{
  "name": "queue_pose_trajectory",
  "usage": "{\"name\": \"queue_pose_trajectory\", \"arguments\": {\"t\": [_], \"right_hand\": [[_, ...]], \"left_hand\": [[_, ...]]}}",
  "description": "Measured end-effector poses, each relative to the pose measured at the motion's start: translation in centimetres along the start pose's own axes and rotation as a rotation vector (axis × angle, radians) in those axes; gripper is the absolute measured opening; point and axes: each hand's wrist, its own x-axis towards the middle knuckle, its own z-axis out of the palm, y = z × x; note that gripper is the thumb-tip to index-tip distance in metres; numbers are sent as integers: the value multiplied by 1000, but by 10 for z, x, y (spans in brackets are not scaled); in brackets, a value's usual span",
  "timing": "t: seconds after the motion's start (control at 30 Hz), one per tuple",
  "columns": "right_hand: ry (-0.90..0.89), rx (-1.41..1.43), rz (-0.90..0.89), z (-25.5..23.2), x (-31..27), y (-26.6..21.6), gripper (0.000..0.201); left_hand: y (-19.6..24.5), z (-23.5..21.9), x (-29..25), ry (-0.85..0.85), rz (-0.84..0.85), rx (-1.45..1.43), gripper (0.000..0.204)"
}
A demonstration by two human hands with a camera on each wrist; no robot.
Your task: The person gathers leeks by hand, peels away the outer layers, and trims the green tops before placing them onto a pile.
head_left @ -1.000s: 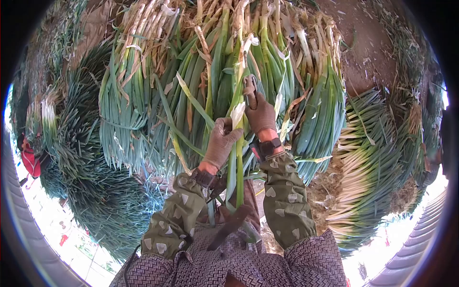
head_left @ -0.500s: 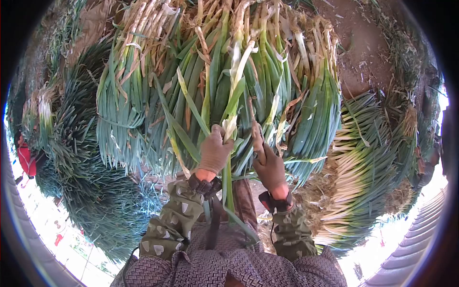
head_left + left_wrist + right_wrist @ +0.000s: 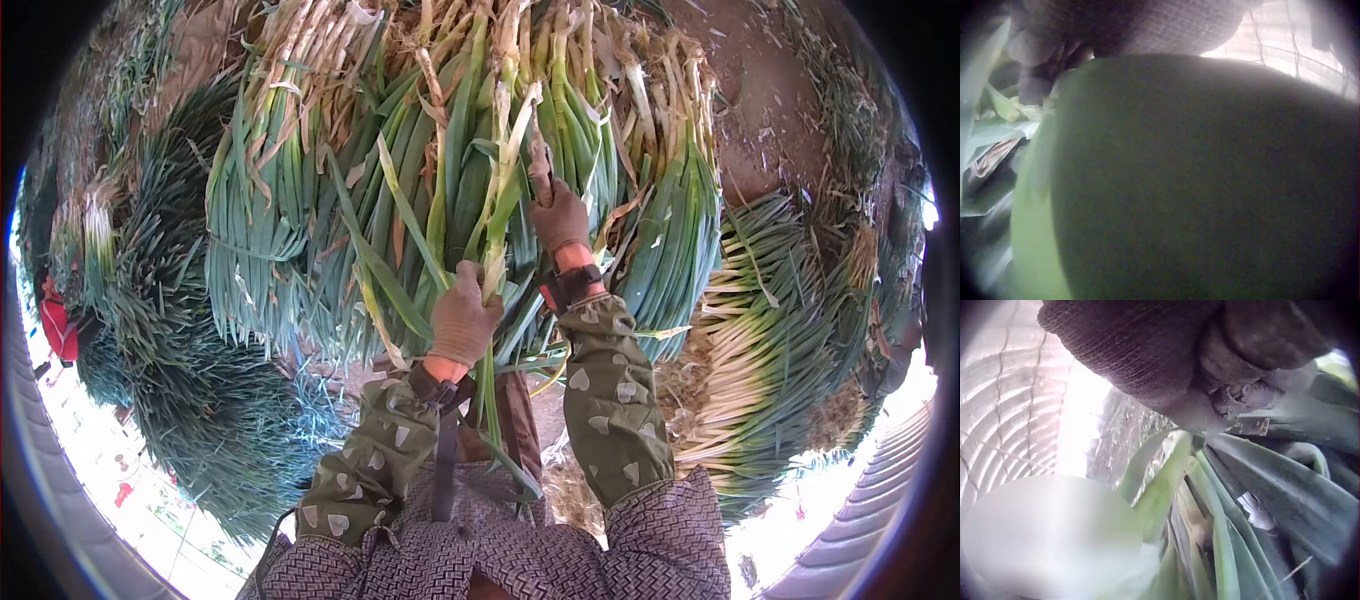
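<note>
My gloved left hand grips a green onion around its leafy part, its pale end pointing away from me and its green leaves hanging below the hand. My right hand, also gloved, holds a thin, brownish, knife-like tool pointing forward, close to the right of the onion's pale stalk. In the left wrist view, a blurred dark green shape covers most of the picture, with the left glove along the top. The right wrist view has the right glove above several green leaves.
A thick heap of green onions lies before me, roots facing away. More onions with pale stalks are laid in a row at right, and a dark green pile stands at left. A red thing shows at far left.
My right hand drew back toward my body with the tool, then went forward again beside the stalk. The left hand sits slightly nearer my body, still gripping the onion.
</note>
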Motion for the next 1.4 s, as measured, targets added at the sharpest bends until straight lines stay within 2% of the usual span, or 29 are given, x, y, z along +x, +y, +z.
{"name": "queue_pose_trajectory", "arguments": {"t": [0.1,0.17,0.2,0.3,0.43,0.5,0.57,0.67,0.73,0.77,0.87,1.07,1.17,1.37,1.4], "right_hand": [[-40,-1,37,-16,5,1,37],[-74,-15,-45,-21,-18,6,38],[-90,-23,-85,-27,-37,6,39],[-133,44,-56,-40,-122,4,42],[-220,130,47,-64,-233,-9,50],[-215,189,41,-68,-267,-15,54],[-206,265,25,-68,-285,-18,55],[-212,193,73,-65,-278,-18,55],[-184,187,0,-63,-263,-19,53],[-171,184,-36,-61,-255,-18,52],[-123,145,-63,-44,-230,-5,47],[-52,80,-96,-18,-164,-6,45],[-19,70,-82,-15,-126,-18,38],[24,4,-44,3,-39,-14,35],[39,-12,-24,4,-28,-12,35]], "left_hand": [[5,-5,-2,-18,-43,-45,42],[5,-7,0,-27,-32,-8,44],[6,-8,1,-32,-25,10,45],[10,-10,1,-41,-45,39,46],[5,-10,2,41,23,-169,47],[4,-14,3,67,85,-214,48],[14,-30,4,-10,2,-159,49],[19,-36,5,-65,-84,-232,54],[15,-38,5,-85,-105,-337,55],[5,-32,5,-15,-38,-337,50],[14,-41,2,-7,-20,-299,51],[9,-46,0,-88,-48,-373,47],[7,-51,-1,-94,12,-291,44],[6,-69,-5,-199,-13,-188,36],[6,-73,-7,-198,-9,-266,36]]}}
